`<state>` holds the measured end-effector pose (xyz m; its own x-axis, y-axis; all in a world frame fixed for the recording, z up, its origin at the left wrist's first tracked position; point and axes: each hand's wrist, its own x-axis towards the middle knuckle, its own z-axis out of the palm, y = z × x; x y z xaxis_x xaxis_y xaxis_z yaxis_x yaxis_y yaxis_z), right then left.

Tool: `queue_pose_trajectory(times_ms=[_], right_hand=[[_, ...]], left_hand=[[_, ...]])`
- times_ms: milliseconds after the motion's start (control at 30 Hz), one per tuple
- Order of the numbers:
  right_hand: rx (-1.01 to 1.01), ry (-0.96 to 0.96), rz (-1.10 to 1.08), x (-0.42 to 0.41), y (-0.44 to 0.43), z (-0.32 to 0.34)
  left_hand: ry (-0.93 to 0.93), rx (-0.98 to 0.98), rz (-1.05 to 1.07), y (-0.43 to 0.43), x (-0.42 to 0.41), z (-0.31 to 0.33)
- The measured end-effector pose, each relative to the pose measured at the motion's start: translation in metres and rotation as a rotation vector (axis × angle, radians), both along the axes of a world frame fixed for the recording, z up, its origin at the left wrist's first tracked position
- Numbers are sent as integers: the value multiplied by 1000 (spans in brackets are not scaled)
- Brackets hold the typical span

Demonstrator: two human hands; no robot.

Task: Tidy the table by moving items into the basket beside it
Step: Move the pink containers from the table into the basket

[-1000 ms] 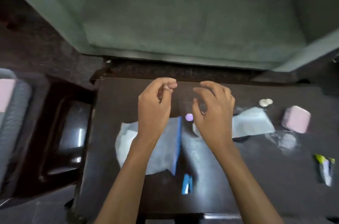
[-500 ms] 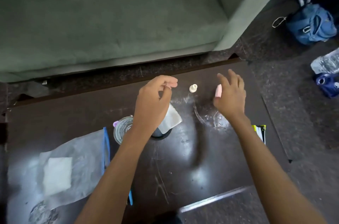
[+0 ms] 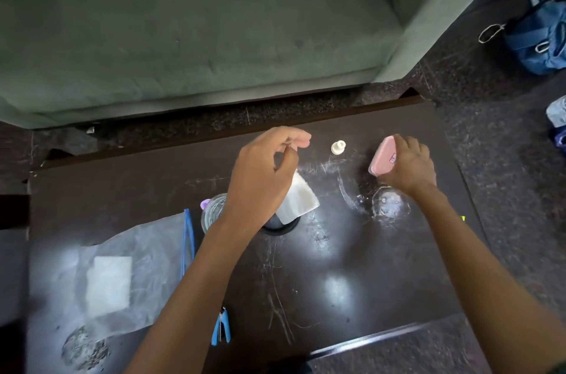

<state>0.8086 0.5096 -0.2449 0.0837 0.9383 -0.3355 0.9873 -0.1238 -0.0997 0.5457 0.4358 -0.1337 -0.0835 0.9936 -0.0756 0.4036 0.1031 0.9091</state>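
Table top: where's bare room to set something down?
Free: the near-right stretch of the table, bordered by the right forearm, the blue clip and the front edge. Crowded: left side under the plastic bag, and the far middle around the glass and white cap.

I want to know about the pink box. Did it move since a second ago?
Yes. The right hand has tipped the pink box onto its edge, closer to the small white cap, on the table.
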Motion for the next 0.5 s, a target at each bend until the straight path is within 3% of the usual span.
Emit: queue_pose_trajectory(times_ms=[233, 333, 500], right_hand=[[298, 302, -7, -123, 2, 99], [278, 408, 94, -211, -16, 131], [145, 561, 240, -338, -68, 145]], left_hand=[[52, 101, 136, -25, -68, 14], [200, 63, 171, -47, -118, 13], [262, -53, 301, -87, -194, 1]])
